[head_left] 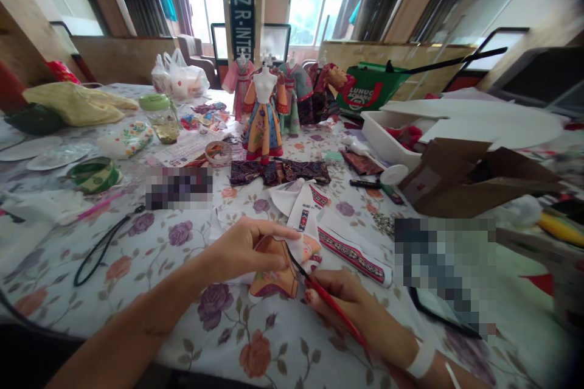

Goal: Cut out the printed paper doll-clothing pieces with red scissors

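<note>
An orange fabric piece with a dark red lower edge is held by my left hand, its thumb and fingers closed on the cloth. My right hand grips a red-handled tool that looks like scissors. The tool's thin dark tip lies at the right edge of the orange piece. Just beyond my hands lies white fabric printed with patterned bands, and a long red-and-black patterned strip stretches to the right.
Small mannequins in robes stand behind, the front one in an orange dress. Folded dark cloth lies before it. At right are a cardboard box and white bin; at left, a green-lidded jar and green tape roll.
</note>
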A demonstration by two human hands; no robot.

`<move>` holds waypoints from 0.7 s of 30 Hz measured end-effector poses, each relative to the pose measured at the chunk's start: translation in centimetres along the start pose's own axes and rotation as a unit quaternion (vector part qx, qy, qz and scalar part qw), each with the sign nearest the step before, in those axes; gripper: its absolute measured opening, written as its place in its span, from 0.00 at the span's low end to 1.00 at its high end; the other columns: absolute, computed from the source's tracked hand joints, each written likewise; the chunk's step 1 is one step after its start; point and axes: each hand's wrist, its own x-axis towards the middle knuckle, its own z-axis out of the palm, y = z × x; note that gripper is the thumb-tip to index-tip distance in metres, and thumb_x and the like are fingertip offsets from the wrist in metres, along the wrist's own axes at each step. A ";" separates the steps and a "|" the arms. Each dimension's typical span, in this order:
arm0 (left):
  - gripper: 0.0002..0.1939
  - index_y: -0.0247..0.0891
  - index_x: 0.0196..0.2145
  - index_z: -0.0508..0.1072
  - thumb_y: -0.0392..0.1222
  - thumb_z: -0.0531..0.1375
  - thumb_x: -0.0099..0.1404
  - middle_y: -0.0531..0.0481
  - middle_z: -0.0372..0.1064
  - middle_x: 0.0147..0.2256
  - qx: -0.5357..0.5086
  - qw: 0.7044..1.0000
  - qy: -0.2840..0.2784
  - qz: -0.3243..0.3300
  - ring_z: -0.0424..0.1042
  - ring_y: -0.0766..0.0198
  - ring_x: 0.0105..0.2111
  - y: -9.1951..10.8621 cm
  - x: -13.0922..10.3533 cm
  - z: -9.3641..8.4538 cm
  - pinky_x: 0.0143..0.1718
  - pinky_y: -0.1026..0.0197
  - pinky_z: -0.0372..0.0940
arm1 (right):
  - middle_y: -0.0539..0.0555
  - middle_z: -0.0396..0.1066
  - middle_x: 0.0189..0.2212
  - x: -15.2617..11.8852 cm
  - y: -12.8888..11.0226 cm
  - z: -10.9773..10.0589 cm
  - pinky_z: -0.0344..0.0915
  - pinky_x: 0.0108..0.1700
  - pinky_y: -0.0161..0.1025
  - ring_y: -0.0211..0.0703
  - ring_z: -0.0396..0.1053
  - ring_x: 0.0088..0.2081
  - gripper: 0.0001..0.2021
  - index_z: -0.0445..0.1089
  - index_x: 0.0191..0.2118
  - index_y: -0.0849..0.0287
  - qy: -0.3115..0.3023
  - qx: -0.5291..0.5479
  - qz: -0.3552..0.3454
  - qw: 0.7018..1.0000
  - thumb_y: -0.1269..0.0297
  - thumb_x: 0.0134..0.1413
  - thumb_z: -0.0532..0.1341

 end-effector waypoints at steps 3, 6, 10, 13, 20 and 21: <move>0.23 0.37 0.49 0.73 0.41 0.65 0.55 0.60 0.51 0.19 -0.001 1.000 0.006 -0.003 0.49 0.74 0.19 0.3 0.0 0.1 0.20 0.67 0.46 | 0.43 0.50 0.16 0.0 0.1 0.0 0.41 0.19 0.30 0.28 0.46 0.18 0.23 0.55 0.21 0.59 -0.002 0.007 0.003 1.000 0.45 0.47 0.62; 0.23 0.36 0.49 0.73 0.39 0.65 0.54 0.60 0.51 0.19 -0.011 1.000 0.006 -0.007 0.50 0.73 0.19 0.4 0.0 0.1 0.21 0.67 0.47 | 0.43 0.50 0.15 0.1 0.2 0.0 0.40 0.19 0.30 0.28 0.46 0.18 0.23 0.55 0.21 0.59 -0.005 0.009 0.008 1.000 0.45 0.47 0.62; 0.24 0.35 0.50 0.73 0.40 0.65 0.54 0.60 0.51 0.19 -0.017 1.000 0.006 -0.012 0.50 0.73 0.20 0.3 0.0 0.1 0.21 0.67 0.48 | 0.43 0.51 0.15 0.1 0.2 -0.1 0.41 0.18 0.30 0.28 0.46 0.18 0.24 0.55 0.21 0.59 -0.005 0.004 0.012 1.000 0.45 0.47 0.63; 0.23 0.36 0.49 0.73 0.40 0.65 0.54 0.60 0.50 0.19 -0.009 1.000 0.009 -0.011 0.49 0.74 0.19 0.4 0.0 0.0 0.21 0.67 0.47 | 0.43 0.50 0.16 0.1 0.1 -0.1 0.40 0.19 0.30 0.28 0.45 0.18 0.23 0.55 0.21 0.59 -0.012 0.002 0.013 1.000 0.46 0.47 0.63; 0.25 0.36 0.50 0.72 0.42 0.65 0.54 0.59 0.51 0.20 -0.002 1.000 0.018 -0.015 0.50 0.73 0.20 0.4 0.0 -0.2 0.21 0.67 0.48 | 0.42 0.50 0.15 -0.1 0.1 -0.1 0.40 0.19 0.30 0.28 0.45 0.18 0.24 0.54 0.21 0.59 -0.012 0.001 -0.001 1.000 0.46 0.49 0.62; 0.25 0.36 0.50 0.72 0.42 0.65 0.54 0.59 0.52 0.20 -0.003 1.000 0.019 -0.017 0.50 0.73 0.20 0.4 0.0 -0.2 0.21 0.67 0.48 | 0.42 0.50 0.15 -0.1 0.0 -0.1 0.40 0.19 0.30 0.28 0.45 0.17 0.24 0.54 0.21 0.59 -0.013 0.000 -0.003 1.000 0.45 0.49 0.61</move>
